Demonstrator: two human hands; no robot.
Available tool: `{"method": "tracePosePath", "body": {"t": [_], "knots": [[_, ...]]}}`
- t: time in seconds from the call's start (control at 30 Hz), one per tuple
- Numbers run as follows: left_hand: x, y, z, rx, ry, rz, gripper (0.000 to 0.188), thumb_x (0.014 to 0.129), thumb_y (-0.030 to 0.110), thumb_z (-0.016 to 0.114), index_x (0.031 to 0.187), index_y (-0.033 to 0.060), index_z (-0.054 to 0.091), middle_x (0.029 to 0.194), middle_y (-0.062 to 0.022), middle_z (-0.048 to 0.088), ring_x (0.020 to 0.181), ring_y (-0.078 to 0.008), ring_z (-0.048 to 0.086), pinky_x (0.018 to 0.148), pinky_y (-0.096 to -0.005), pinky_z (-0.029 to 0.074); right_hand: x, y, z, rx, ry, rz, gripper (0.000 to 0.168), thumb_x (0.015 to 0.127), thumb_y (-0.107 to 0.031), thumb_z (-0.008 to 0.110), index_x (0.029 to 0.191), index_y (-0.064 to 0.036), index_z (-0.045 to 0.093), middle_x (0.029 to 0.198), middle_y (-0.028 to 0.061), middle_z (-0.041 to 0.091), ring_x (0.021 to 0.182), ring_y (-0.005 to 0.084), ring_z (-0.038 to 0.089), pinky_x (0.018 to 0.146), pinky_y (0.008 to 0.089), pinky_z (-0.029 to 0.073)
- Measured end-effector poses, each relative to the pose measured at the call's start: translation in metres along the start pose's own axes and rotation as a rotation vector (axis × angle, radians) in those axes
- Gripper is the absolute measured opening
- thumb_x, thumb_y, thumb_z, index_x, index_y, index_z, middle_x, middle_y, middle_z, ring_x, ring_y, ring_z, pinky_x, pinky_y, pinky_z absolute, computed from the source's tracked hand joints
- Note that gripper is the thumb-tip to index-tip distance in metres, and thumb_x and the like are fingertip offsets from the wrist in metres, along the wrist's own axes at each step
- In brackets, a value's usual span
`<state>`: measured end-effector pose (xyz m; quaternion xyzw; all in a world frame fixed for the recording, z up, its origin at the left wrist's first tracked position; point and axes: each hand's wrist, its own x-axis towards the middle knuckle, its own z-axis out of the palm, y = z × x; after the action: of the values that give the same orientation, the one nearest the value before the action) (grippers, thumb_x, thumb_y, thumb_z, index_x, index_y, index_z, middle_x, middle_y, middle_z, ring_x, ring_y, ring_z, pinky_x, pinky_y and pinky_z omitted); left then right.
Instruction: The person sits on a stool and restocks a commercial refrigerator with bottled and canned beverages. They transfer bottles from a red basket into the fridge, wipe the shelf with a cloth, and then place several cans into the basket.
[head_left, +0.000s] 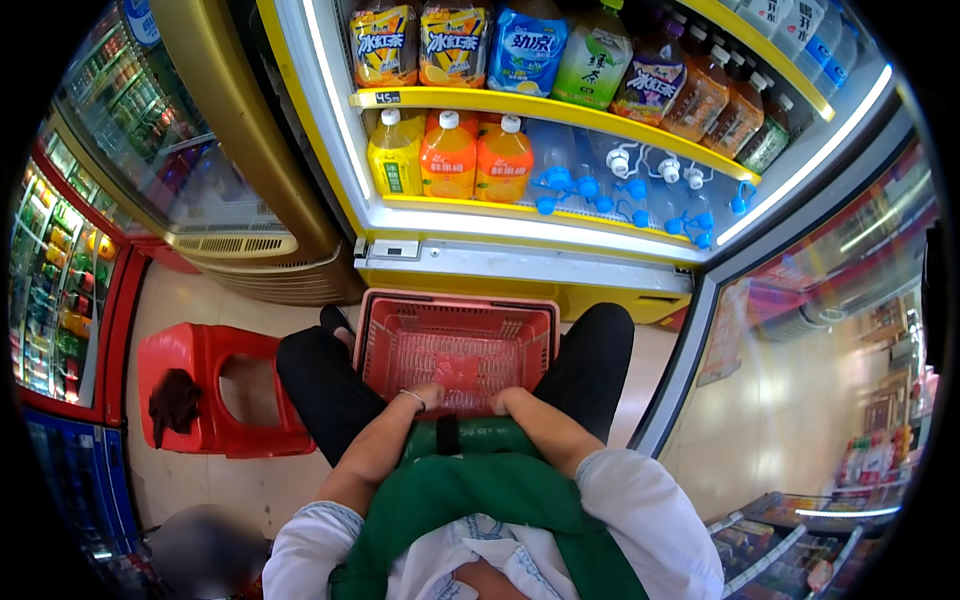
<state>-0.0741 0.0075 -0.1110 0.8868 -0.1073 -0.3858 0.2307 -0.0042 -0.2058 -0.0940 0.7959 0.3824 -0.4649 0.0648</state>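
A red plastic shopping basket (461, 319), with nothing in it, sits between my knees in front of the open drinks cooler (525, 262). My left hand (427, 395), with a band at the wrist, grips its near rim at the left. To the right, my right hand (508, 399) is closed over the same rim; the fingers of both hands are partly hidden. A green apron (480, 480) covers my lap just behind the rim. On the low shelf facing me stand orange drink bottles (448, 161), a yellow drink bottle (394, 161) and several clear bottles with blue caps (556, 178).
The upper shelf holds several large tea bottles (454, 49). At right, the glass cooler door (787, 337) hangs open. A red plastic stool (247, 435) with a dark cloth (174, 405) stands at left, beside other coolers (67, 277). A blurred person's head (210, 551) appears lower left.
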Motion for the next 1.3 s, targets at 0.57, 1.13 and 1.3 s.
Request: {"method": "tracePosePath", "body": {"t": [0.57, 1.13, 1.3], "knots": [[-0.04, 0.028, -0.06, 0.062, 0.617, -0.319, 0.025, 0.072, 0.04, 0.071, 0.089, 0.0216, 0.075, 0.12, -0.0094, 0.059, 0.12, -0.0308, 0.043, 0.103, -0.0476, 0.031, 0.027, 0.023, 0.004, 0.143, 0.315, -0.037, 0.039, 0.081, -0.038, 0.058, 0.107, -0.01, 0.066, 0.108, 0.0196, 0.063, 0.103, 0.0336, 0.06, 0.087, 0.0423, 0.047], [-0.41, -0.192, -0.073, -0.053, 1.553, -1.707, 0.071, 0.07, 0.064, 0.063, 0.13, 0.0287, 0.048, 0.135, -0.0183, 0.043, 0.121, -0.0363, 0.042, 0.098, -0.0578, 0.03, 0.003, -0.002, -0.029, 0.361, 0.318, -0.224, 0.041, 0.084, -0.029, 0.059, 0.112, 0.001, 0.061, 0.11, 0.0252, 0.061, 0.106, 0.0368, 0.058, 0.092, 0.0405, 0.045], [-0.362, -0.158, -0.111, -0.053, 2.025, -0.952, 0.034, 0.083, 0.032, 0.066, 0.106, 0.0075, 0.063, 0.105, -0.0175, 0.062, 0.098, -0.0331, 0.058, 0.084, -0.0429, 0.045, -0.024, -0.028, -0.073, 0.533, 0.614, -0.33, 0.039, 0.087, -0.028, 0.058, 0.114, 0.0, 0.06, 0.108, 0.0242, 0.062, 0.105, 0.0351, 0.059, 0.09, 0.0381, 0.046]]}}
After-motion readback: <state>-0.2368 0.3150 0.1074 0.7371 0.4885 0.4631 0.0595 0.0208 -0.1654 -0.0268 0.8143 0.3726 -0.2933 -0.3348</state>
